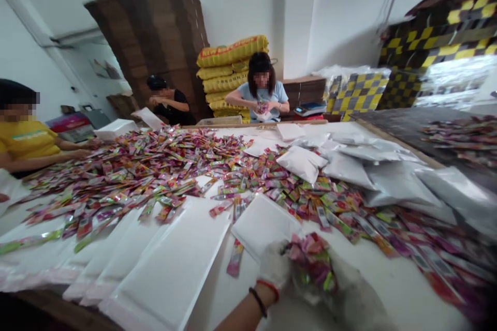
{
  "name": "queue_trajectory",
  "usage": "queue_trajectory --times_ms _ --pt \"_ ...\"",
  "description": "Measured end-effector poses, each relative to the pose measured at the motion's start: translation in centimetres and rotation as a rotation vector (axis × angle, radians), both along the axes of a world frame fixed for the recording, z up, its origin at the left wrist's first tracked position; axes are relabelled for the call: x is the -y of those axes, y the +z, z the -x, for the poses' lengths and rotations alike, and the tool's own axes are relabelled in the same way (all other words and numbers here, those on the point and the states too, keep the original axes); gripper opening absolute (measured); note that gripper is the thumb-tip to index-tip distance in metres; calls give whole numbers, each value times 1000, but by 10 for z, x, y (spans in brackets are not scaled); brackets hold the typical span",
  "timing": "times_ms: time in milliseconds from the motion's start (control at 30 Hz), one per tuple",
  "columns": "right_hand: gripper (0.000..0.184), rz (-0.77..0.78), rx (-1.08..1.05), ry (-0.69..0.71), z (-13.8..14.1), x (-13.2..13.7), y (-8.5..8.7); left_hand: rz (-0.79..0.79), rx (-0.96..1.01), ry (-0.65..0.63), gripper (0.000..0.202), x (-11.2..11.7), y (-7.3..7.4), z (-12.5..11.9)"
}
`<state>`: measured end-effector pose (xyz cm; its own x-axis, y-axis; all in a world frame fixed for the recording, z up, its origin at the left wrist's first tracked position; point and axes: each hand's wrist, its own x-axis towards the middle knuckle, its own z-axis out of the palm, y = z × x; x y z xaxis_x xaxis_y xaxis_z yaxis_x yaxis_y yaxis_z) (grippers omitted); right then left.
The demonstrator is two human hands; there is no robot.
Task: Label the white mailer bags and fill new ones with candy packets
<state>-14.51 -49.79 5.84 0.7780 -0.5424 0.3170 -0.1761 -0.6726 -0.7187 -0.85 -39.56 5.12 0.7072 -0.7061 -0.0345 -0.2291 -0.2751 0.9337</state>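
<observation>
My left hand (pixel 274 266), in a white glove, grips the edge of a flat white pouch (pixel 262 222) low in the middle of the head view. My right hand (pixel 349 289), also gloved and blurred, holds a bunch of colourful sachets (pixel 310 261) at the pouch's opening. A single pink sachet (pixel 235 258) lies on the table just left of my left hand. A wide spread of loose sachets (pixel 155 165) covers the white table (pixel 388 279) beyond my hands.
Empty white pouches (pixel 166 269) lie in overlapping rows at front left. Filled white bags (pixel 388 181) pile up at right. Three other people work at the table's left and far sides. Yellow sacks (pixel 229 70), brown cardboard stacks (pixel 155 36) and checkered boxes (pixel 427 41) stand behind.
</observation>
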Motion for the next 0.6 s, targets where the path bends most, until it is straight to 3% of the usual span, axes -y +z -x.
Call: queue_trajectory --times_ms 100,200,300,367,467,600 --pt "42 295 -62 10 5 0 -9 86 -242 53 18 4 -3 -1" --pt "35 598 -89 74 6 -5 -13 86 -359 47 17 8 -8 -4" --pt "35 712 -210 171 3 -7 -4 89 -414 95 24 9 -13 -8" --pt "32 729 -306 307 0 -4 8 91 -416 133 28 9 -15 -11" --pt "24 571 -361 466 -9 9 27 89 -386 71 29 7 -15 -11" --pt "33 -12 -384 368 -27 32 42 -125 -37 -145 32 -2 -5 -11"
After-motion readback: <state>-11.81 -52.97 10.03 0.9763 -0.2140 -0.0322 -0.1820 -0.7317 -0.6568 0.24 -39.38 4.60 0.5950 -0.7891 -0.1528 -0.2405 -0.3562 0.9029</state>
